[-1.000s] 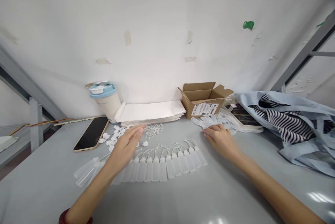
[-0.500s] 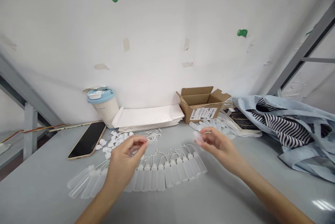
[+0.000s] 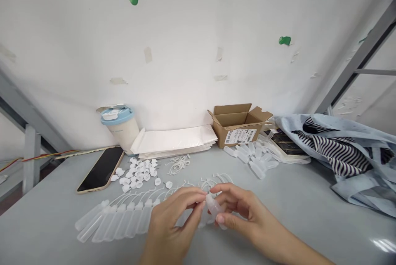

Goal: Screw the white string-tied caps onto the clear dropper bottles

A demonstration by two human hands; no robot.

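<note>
My right hand [image 3: 244, 213] pinches a small translucent squeeze bottle [image 3: 214, 209] low in the middle of the view. My left hand [image 3: 173, 225] meets it from the left, its fingertips pinched at the bottle's top on something too small to make out. Both hands hover over a row of like bottles [image 3: 120, 221] that lie side by side on the grey table [image 3: 297, 215]. Beyond the hands lie a scatter of small white caps [image 3: 137, 172] and a bunch of thin white straps [image 3: 179, 164]. A loose heap of more bottles [image 3: 252, 155] lies to the right.
A phone [image 3: 100, 169] lies face up at the left. Against the wall stand a lidded cup [image 3: 120, 126], a stack of white mailers [image 3: 175, 139] and an open cardboard box [image 3: 239, 124]. Blue and striped cloth [image 3: 340, 153] is bundled at the right.
Both hands left the far piles, the right one with a bottle, the left with a small piece. They drew back toward me and met over the row.
</note>
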